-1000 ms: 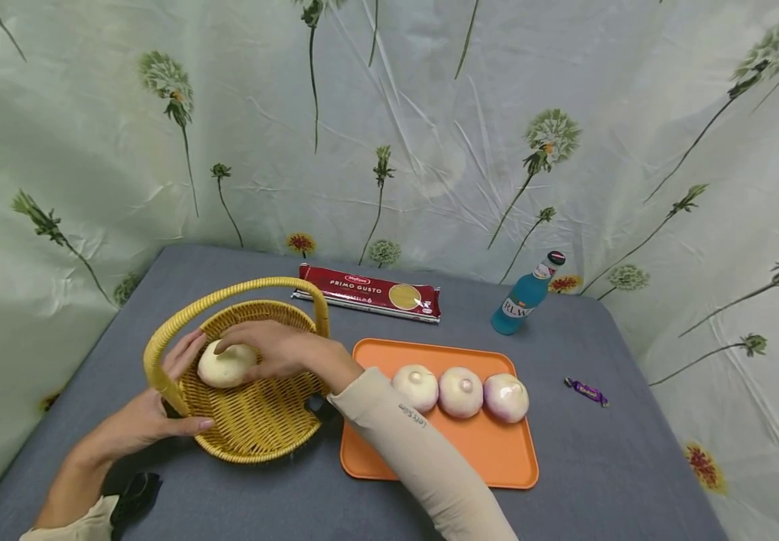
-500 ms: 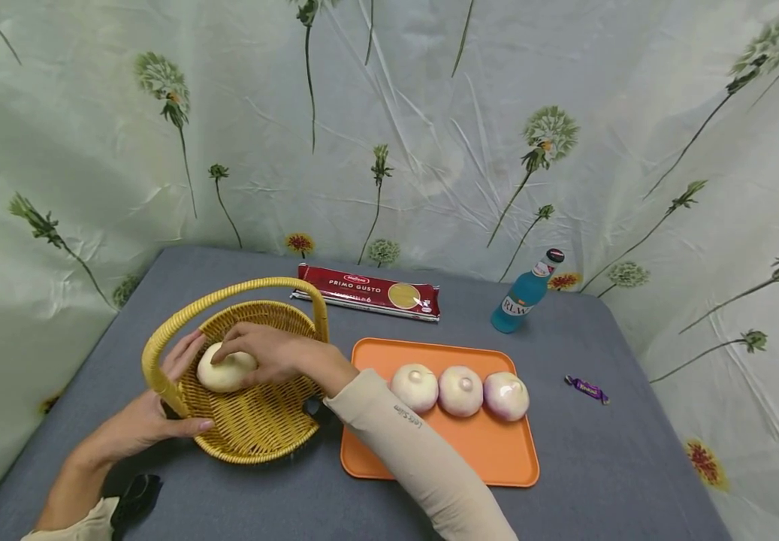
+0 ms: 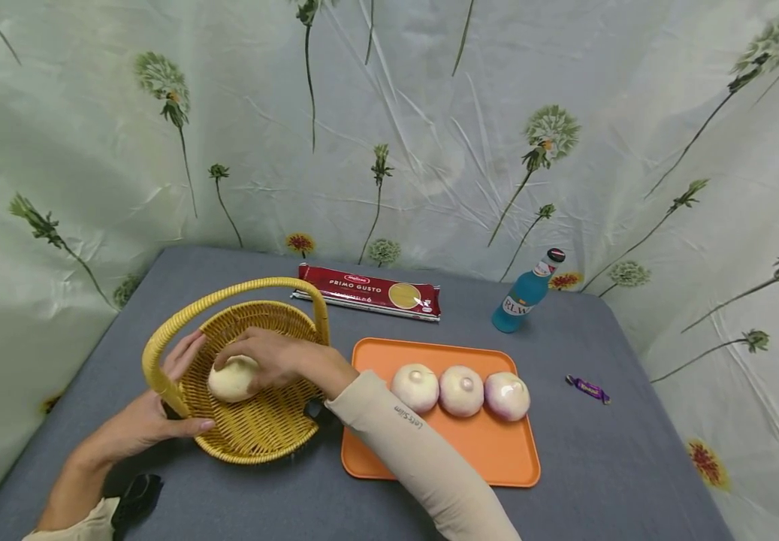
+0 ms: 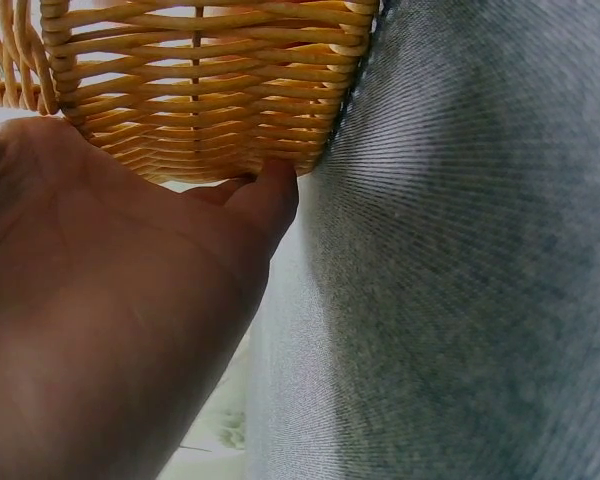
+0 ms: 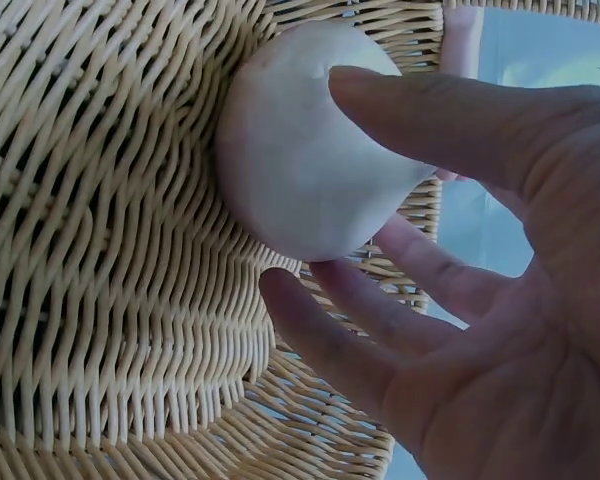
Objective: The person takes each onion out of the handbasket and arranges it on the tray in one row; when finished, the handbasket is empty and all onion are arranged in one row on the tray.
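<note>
A yellow wicker basket (image 3: 261, 428) with a tall arched handle stands on the left of the table. My left hand (image 3: 149, 417) grips its left side, thumb along the near edge and fingers round the far part; the left wrist view shows this hand (image 4: 130, 270) against the woven wall (image 4: 210, 90). Inside the basket, my right hand (image 3: 274, 357) holds a whitish turnip (image 3: 230, 382). In the right wrist view, the thumb lies on top of the turnip (image 5: 300, 150) and the fingers (image 5: 330, 340) curve at its underside, close to the weave.
Right of the basket lies an orange tray (image 3: 463, 462) bearing three white-and-purple turnips (image 3: 460, 391), with my right forearm across its left part. Behind are a red spaghetti packet (image 3: 369, 293) and a blue bottle (image 3: 524, 297). A purple wrapped candy (image 3: 588, 388) lies at right.
Inside the basket, my right hand has shifted the turnip slightly to the right and nearer to me. My left hand stays in place on the basket.
</note>
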The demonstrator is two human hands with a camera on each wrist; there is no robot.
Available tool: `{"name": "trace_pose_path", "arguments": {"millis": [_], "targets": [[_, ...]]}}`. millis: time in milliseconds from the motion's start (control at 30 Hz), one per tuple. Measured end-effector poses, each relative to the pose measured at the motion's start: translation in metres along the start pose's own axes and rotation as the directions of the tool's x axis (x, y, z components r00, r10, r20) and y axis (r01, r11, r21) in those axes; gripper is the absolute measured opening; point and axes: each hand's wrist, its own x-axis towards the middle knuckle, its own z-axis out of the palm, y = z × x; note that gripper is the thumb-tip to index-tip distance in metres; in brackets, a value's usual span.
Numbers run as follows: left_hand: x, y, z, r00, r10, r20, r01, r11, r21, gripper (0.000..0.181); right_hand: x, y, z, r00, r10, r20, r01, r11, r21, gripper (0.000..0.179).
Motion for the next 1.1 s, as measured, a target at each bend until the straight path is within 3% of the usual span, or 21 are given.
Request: {"name": "trace_pose_path", "arguments": {"millis": [333, 633, 1100], "targets": [[0.0, 0.0, 0.001, 1.0, 0.005, -0.002, -0.005, 0.999, -0.034, 0.12, -0.002, -0.007, 0.001, 0.998, 0.059, 0.017, -0.059, 0.998, 0.018, 0.057], [-0.001, 0.001, 0.001, 1.0, 0.012, -0.011, -0.012, 0.999, 0.03, 0.12, -0.006, -0.008, 0.0, 0.996, 0.075, 0.049, -0.074, 0.997, -0.015, 0.058], [-0.001, 0.001, 0.001, 1.0, 0.015, -0.009, -0.015, 0.999, 0.03, 0.119, -0.029, 0.001, -0.005, 0.999, -0.025, -0.035, 0.026, 1.0, 0.016, 0.053]]}}
